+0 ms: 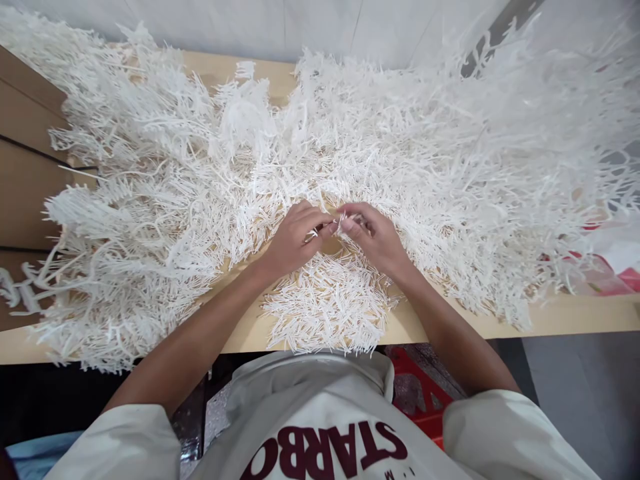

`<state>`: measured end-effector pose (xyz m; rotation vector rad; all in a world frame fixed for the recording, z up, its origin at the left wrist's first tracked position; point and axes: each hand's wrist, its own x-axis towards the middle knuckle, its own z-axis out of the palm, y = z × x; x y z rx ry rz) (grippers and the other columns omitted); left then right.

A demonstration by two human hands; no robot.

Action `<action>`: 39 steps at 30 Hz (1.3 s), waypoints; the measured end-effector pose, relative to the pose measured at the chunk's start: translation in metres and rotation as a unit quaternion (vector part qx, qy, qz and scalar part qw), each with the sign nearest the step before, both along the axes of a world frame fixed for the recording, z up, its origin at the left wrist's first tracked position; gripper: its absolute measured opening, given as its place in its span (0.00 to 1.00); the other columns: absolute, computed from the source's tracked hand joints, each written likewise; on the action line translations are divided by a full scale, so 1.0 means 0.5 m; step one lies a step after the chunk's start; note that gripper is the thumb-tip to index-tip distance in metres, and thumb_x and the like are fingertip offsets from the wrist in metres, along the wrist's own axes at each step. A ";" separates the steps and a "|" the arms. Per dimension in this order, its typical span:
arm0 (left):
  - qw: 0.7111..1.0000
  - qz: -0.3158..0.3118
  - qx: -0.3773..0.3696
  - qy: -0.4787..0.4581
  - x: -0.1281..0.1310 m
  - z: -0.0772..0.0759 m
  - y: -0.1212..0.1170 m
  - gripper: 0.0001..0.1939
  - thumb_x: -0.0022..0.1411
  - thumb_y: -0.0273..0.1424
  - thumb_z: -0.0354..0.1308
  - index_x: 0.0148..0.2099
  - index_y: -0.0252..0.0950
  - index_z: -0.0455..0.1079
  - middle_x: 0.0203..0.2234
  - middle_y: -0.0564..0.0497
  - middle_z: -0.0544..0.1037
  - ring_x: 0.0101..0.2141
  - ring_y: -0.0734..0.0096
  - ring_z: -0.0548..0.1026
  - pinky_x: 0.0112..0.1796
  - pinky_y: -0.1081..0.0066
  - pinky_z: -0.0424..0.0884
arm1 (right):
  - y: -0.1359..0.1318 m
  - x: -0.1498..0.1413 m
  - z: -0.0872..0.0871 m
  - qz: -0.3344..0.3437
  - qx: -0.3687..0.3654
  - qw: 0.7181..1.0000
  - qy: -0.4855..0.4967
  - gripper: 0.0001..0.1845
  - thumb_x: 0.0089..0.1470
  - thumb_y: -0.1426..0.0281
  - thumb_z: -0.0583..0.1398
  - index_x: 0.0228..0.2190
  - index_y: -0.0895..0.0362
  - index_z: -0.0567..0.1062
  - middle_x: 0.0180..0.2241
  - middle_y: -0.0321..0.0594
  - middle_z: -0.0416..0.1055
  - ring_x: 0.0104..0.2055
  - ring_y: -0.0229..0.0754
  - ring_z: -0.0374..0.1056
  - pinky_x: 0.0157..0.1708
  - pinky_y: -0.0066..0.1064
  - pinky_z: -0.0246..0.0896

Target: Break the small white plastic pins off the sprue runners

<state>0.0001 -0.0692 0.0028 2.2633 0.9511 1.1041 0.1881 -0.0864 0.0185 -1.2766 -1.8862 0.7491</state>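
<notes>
White strands [343, 218], dead centre, are pinched by the left hand [300, 235] from nine o'clock and the right hand [377, 240] from three! A small pile [327, 307] lies at six, a broad heap [425, 147] sweeps from eight over twelve to four, the worktop [575, 317] carries it all, and brown cardboard [30, 180] stands out at nine

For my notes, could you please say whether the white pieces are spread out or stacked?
Spread out: the white pieces lie loosely across much of the tan tabletop.

Tan tabletop [585, 313] | white strands [425, 147], heaped wide | small pile [330, 307], near edge
</notes>
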 end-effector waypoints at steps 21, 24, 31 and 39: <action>0.989 0.002 -0.135 -0.067 -0.008 0.009 0.012 0.10 0.64 0.37 0.52 0.35 0.36 0.69 0.29 0.54 0.73 0.32 0.76 0.69 0.37 0.71 0.66 | -0.057 -0.028 0.015 0.174 0.387 0.889 -0.170 0.13 0.56 0.71 0.58 0.23 0.53 0.60 0.22 0.28 0.65 0.24 0.33 0.55 0.27 0.31 0.53; 0.990 -0.015 -0.125 -0.067 -0.006 0.006 0.009 0.11 0.64 0.37 0.53 0.34 0.36 0.70 0.28 0.54 0.74 0.32 0.77 0.69 0.37 0.72 0.66 | -0.038 -0.009 0.015 -0.023 0.311 0.947 -0.071 0.14 0.54 0.67 0.61 0.24 0.53 0.61 0.21 0.29 0.61 0.23 0.32 0.55 0.25 0.30 0.52; 0.994 -0.024 -0.092 -0.045 0.000 0.011 0.003 0.11 0.64 0.35 0.53 0.33 0.36 0.70 0.25 0.54 0.74 0.31 0.76 0.68 0.36 0.72 0.65 | -0.007 0.016 0.012 0.108 0.183 0.942 -0.261 0.09 0.59 0.63 0.54 0.34 0.55 0.69 0.29 0.35 0.68 0.31 0.35 0.62 0.33 0.29 0.57; 0.996 -0.053 -0.067 0.030 0.003 -0.001 0.007 0.13 0.65 0.35 0.50 0.29 0.36 0.66 0.25 0.54 0.71 0.31 0.75 0.66 0.34 0.71 0.63 | -0.032 -0.007 0.024 0.172 0.289 0.895 -0.292 0.13 0.55 0.77 0.52 0.20 0.56 0.63 0.18 0.30 0.59 0.22 0.32 0.50 0.26 0.29 0.51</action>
